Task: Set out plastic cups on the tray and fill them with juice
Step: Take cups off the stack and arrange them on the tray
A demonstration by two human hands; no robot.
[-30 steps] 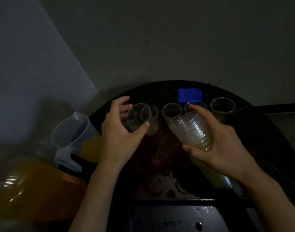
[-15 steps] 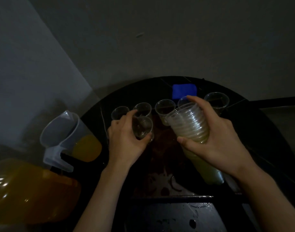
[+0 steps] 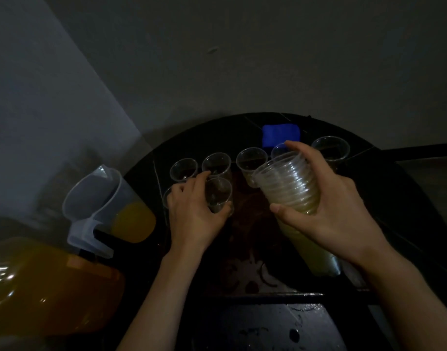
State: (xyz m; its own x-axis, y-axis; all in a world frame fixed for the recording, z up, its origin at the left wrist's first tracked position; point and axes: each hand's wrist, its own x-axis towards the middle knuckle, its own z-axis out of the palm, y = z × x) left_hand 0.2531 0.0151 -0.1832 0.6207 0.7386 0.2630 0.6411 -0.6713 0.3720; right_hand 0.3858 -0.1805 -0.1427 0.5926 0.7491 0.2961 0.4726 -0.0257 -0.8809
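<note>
Over the tray [image 3: 384,196] — left hand [image 3: 192,219] round one cup [image 3: 218,195], right hand [image 3: 336,214] round the stack [image 3: 288,183].

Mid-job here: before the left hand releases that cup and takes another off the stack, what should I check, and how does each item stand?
1. Left hand grips the single cup: ok.
2. Single cup seated flat on the tray: cannot tell, too dark.
3. Right hand holds the cup stack securely: ok.
4. Back-row cups upright: ok.
5. Pitcher holds juice, apart from both hands: ok.
</note>
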